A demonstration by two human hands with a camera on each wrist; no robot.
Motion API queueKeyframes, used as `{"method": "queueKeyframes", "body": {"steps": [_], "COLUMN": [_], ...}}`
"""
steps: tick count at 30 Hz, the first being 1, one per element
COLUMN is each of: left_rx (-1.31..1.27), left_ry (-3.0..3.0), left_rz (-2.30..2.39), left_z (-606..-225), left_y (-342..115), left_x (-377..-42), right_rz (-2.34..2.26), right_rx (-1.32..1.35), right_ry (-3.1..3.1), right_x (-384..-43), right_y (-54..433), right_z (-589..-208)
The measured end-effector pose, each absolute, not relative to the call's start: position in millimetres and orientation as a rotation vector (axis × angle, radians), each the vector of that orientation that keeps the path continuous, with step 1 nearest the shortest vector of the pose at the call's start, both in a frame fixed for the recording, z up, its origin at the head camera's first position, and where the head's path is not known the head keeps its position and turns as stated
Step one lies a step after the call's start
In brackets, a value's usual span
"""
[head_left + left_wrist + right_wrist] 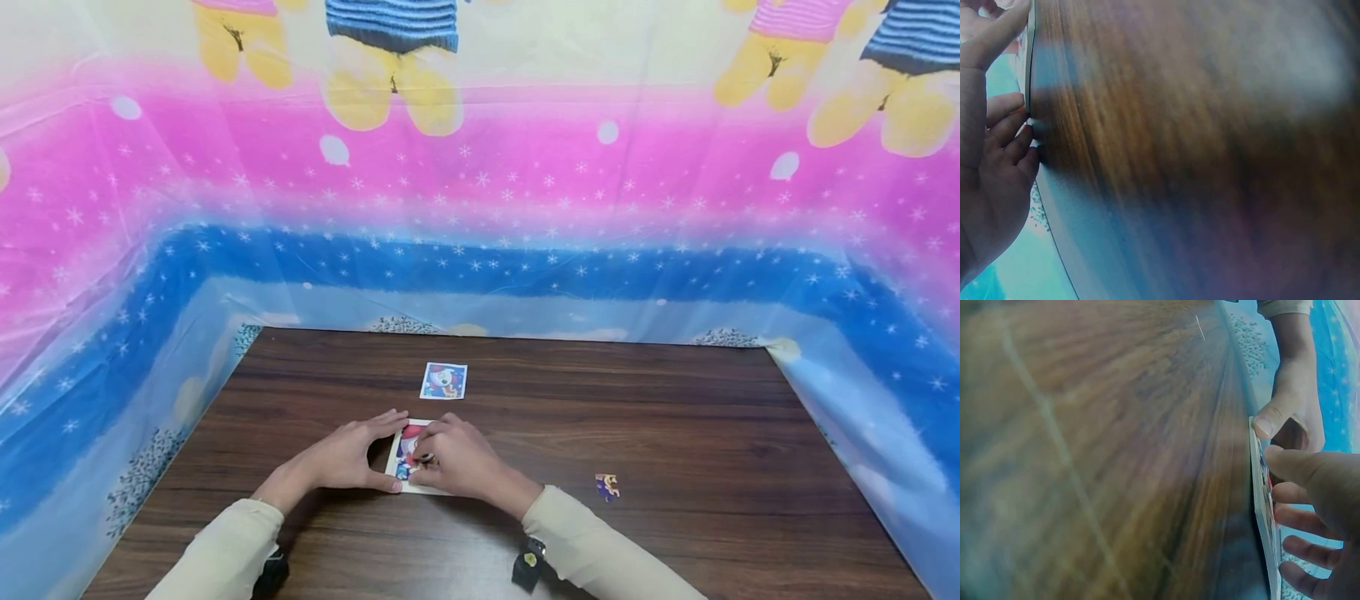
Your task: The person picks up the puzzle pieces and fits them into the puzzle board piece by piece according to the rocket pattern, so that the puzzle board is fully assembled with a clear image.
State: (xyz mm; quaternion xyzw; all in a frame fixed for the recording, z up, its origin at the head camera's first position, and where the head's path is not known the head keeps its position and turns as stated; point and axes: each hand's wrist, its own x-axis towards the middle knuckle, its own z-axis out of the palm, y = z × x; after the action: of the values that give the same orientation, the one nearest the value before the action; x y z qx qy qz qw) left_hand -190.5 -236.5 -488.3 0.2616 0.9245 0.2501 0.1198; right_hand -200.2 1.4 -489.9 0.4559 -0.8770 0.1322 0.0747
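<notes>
A small puzzle board point(391, 468) with a pale rim and a colourful cartoon picture lies flat on the table. My left hand point(347, 454) holds its left side, the thumb at the near corner and the fingertips at the far corner. Over the board's right half, my right hand point(461, 457) bends down and pinches a small puzzle piece point(427, 458) against the picture; its fingers hide much of that half. In the right wrist view, the right thumb point(1291, 464) comes down close beside the left thumb point(1267, 422) at the board's rim.
Behind the board lies a square picture card point(444, 381) with a cartoon figure. A loose puzzle piece point(607, 487) in yellow and purple rests to the right on the dark wood table point(675, 417). A printed cloth point(480, 192) hangs around the table's back and sides.
</notes>
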Motion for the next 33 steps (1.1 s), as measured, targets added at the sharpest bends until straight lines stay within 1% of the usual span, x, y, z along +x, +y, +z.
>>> {"method": "queueKeyframes", "body": {"steps": [8, 33], "left_rx": [0.766, 0.782], "left_ry": [2.699, 2.691], "left_rz": [0.738, 0.738], "left_z": [-489, -487], "left_y": [-238, -236], "left_x": [-190, -190], "right_rz": [0.406, 0.263], "right_rx": [1.384, 1.364], "right_ry": [-2.638, -2.763], "right_x": [-205, -202], "right_y": [5, -6], "right_z": [-491, -489]}}
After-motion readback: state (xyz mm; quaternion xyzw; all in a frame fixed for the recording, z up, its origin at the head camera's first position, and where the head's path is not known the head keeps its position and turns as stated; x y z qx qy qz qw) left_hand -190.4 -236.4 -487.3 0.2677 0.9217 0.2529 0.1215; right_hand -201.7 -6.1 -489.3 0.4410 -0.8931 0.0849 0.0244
